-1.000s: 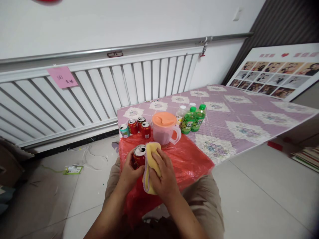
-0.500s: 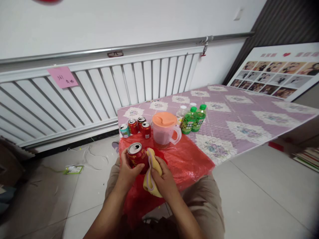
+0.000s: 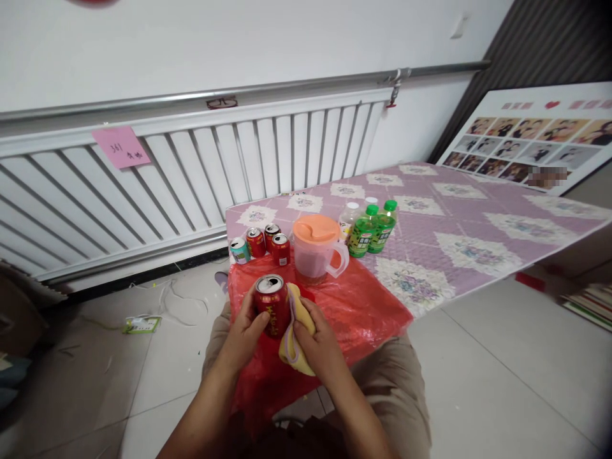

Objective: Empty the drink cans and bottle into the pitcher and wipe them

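My left hand (image 3: 247, 331) grips a large red can (image 3: 272, 306) with yellow lettering, its opened top facing up. Folded in my right hand (image 3: 318, 341) is a yellow cloth (image 3: 297, 354) with a purple edge, touching the can's right side. Both hands are over a red plastic sheet (image 3: 363, 312) at the table's near corner. Beyond them stands a clear pitcher (image 3: 308, 258) with an orange lid. To its left are a teal can (image 3: 240, 251) and several smaller cans, among them a red can (image 3: 280, 250).
Green-capped bottles (image 3: 364, 234) and white-capped bottles (image 3: 349, 218) stand right of the pitcher on the flowered tablecloth (image 3: 459, 255). A white radiator (image 3: 191, 178) runs along the wall behind. A photo board (image 3: 530, 137) leans at the right. Cables (image 3: 176, 303) lie on the left floor.
The large red can has turned in my left hand, showing more of its yellow lettering, and moved slightly right. The cloth and my right hand have shifted a little right too.
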`<action>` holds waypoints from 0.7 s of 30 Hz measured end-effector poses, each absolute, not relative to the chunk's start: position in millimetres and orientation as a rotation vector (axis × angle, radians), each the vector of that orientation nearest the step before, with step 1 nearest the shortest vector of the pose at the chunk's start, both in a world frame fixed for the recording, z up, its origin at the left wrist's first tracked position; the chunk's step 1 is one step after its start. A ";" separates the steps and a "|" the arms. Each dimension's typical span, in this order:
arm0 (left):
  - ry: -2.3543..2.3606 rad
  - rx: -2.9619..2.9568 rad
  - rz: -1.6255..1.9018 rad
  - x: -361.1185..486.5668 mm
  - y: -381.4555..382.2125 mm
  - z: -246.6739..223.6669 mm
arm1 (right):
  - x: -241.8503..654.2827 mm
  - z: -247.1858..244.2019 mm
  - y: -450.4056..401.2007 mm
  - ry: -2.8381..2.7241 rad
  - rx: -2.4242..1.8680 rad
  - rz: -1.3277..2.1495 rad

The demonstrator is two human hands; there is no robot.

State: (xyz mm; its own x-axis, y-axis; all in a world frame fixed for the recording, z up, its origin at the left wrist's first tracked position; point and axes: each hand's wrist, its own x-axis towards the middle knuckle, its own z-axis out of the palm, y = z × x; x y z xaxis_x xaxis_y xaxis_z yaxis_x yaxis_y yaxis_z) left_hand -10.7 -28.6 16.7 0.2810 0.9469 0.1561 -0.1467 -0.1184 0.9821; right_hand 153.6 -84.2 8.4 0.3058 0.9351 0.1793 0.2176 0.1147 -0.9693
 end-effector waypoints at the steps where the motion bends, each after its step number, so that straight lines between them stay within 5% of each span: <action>1: 0.801 1.319 1.133 -9.9 -28.8 17.4 | 154.6 7.8 -83.7 -1.179 -1.371 0.720; 15: 0.916 1.172 1.215 5.8 -35.5 38.4 | 138.9 32.0 -96.8 -1.598 -1.323 0.060; 21: 0.995 1.124 1.353 1.3 -30.7 41.0 | 138.1 5.0 -91.3 -1.541 -1.337 0.177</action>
State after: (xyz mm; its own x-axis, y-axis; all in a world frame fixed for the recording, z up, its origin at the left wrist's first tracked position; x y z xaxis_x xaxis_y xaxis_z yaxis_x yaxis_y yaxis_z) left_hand 1.3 -30.7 41.0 0.0087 0.9958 0.0910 -0.2097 -0.0872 0.9739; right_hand 138.1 -91.3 5.0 0.1626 0.7937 0.5862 0.6400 0.3674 -0.6749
